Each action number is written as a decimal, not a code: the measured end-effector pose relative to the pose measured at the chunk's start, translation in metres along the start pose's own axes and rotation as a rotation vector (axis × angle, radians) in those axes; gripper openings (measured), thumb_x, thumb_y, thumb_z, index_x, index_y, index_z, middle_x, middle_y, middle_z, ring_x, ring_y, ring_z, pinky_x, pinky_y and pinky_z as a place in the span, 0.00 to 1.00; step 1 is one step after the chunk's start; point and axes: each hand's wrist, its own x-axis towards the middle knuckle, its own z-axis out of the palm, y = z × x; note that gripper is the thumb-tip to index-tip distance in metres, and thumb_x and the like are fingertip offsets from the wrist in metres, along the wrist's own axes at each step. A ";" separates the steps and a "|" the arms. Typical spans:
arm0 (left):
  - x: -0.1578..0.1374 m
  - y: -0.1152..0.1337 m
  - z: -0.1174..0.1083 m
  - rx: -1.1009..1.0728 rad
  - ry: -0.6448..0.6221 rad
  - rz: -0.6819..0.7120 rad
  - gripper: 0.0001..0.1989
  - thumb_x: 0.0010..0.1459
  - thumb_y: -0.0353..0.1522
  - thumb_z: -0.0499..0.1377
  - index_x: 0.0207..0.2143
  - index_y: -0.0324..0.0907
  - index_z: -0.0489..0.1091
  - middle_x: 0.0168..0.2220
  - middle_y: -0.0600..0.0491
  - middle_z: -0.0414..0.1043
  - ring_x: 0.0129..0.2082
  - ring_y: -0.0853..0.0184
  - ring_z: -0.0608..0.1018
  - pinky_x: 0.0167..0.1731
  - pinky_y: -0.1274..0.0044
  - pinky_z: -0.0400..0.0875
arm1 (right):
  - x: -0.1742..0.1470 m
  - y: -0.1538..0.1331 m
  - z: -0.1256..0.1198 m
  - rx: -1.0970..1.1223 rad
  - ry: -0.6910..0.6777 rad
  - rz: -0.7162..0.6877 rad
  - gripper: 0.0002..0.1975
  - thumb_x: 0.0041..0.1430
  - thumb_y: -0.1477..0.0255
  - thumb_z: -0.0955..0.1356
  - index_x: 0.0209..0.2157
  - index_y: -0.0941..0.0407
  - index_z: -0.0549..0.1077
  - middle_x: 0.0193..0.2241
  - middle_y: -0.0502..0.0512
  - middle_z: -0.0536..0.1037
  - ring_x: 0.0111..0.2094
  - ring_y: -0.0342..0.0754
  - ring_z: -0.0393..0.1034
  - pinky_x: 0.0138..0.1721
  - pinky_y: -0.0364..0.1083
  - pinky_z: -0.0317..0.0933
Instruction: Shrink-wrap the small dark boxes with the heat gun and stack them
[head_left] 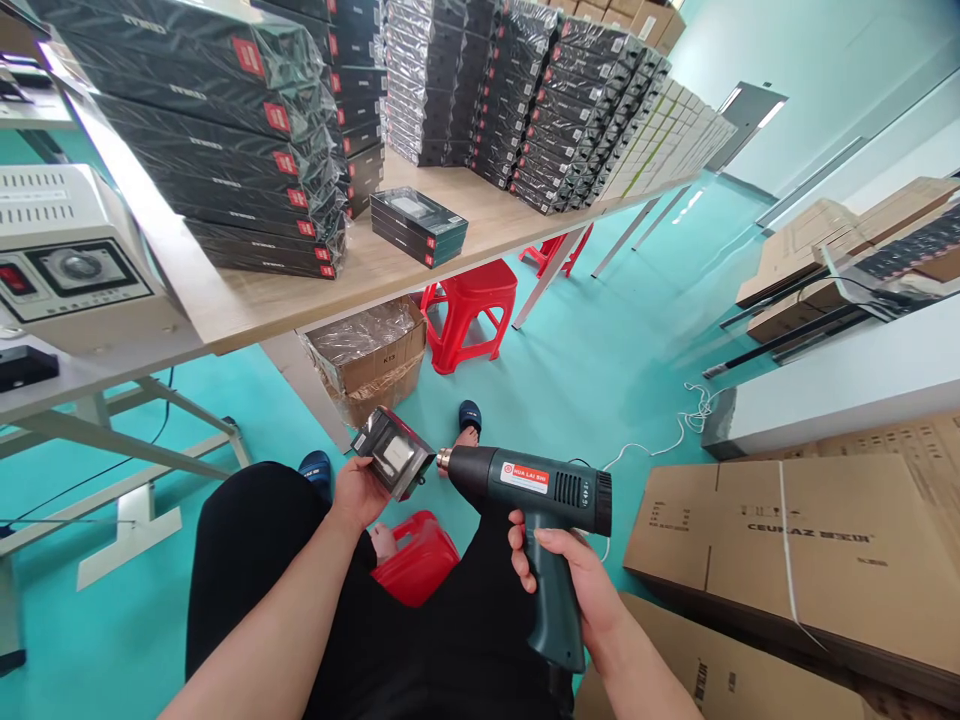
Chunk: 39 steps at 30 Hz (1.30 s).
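Observation:
My right hand (559,565) is wrapped round the handle of a dark green heat gun (544,485) with an orange and white label. Its metal nozzle points left, close to a small dark retail box (395,455) in clear film. That box is in my left hand (360,492), gripped at its lower left edge and tilted above my lap. Whether nozzle and box touch, I cannot tell. On the wooden table (277,300) ahead, two similar dark boxes (418,222) lie stacked near the edge.
Tall stacks of film-wrapped black boxes (225,150) crowd the table. A carton of plastic film (367,350) and a red stool (476,310) stand below it. At left sits a beige machine (71,250). Large cartons (750,540) fill the right, and a white cord (686,425) crosses the floor.

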 end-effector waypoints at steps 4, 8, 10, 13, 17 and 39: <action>0.000 0.001 0.001 -0.035 0.041 0.023 0.17 0.37 0.29 0.53 0.34 0.37 0.70 0.29 0.45 0.76 0.28 0.54 0.79 0.37 0.57 0.74 | -0.010 -0.006 -0.004 -0.124 -0.027 0.016 0.14 0.56 0.71 0.65 0.43 0.61 0.74 0.32 0.58 0.75 0.27 0.47 0.70 0.25 0.44 0.62; -0.005 0.001 0.006 -0.031 0.064 0.050 0.16 0.35 0.29 0.53 0.32 0.37 0.70 0.28 0.45 0.76 0.28 0.54 0.79 0.36 0.57 0.74 | -0.016 -0.004 -0.007 -0.229 -0.060 0.058 0.14 0.55 0.72 0.66 0.43 0.61 0.73 0.32 0.59 0.76 0.26 0.47 0.71 0.24 0.44 0.63; -0.006 0.001 0.007 -0.039 0.067 0.064 0.17 0.35 0.28 0.52 0.31 0.37 0.70 0.27 0.46 0.76 0.28 0.54 0.79 0.36 0.57 0.74 | -0.016 -0.002 -0.008 -0.255 -0.047 0.059 0.14 0.55 0.71 0.67 0.43 0.61 0.73 0.32 0.59 0.77 0.26 0.47 0.71 0.25 0.44 0.64; -0.006 0.001 0.007 -0.046 0.057 0.072 0.16 0.36 0.29 0.53 0.32 0.37 0.70 0.28 0.45 0.76 0.28 0.54 0.79 0.35 0.57 0.75 | -0.016 0.002 -0.006 -0.257 -0.039 0.051 0.14 0.55 0.71 0.67 0.43 0.60 0.73 0.32 0.58 0.77 0.26 0.47 0.71 0.25 0.45 0.64; -0.001 -0.002 0.005 -0.009 0.025 0.087 0.15 0.45 0.29 0.54 0.38 0.36 0.70 0.32 0.44 0.77 0.29 0.55 0.80 0.32 0.61 0.76 | -0.010 0.005 -0.002 -0.233 -0.065 0.049 0.15 0.54 0.71 0.67 0.44 0.61 0.74 0.33 0.59 0.77 0.26 0.47 0.71 0.24 0.44 0.63; 0.004 -0.006 0.003 -0.055 -0.038 -0.044 0.11 0.59 0.28 0.53 0.45 0.36 0.67 0.36 0.45 0.78 0.34 0.60 0.81 0.34 0.67 0.79 | 0.017 0.004 0.017 0.098 0.057 -0.054 0.14 0.54 0.70 0.68 0.41 0.61 0.75 0.31 0.57 0.76 0.27 0.45 0.69 0.25 0.43 0.62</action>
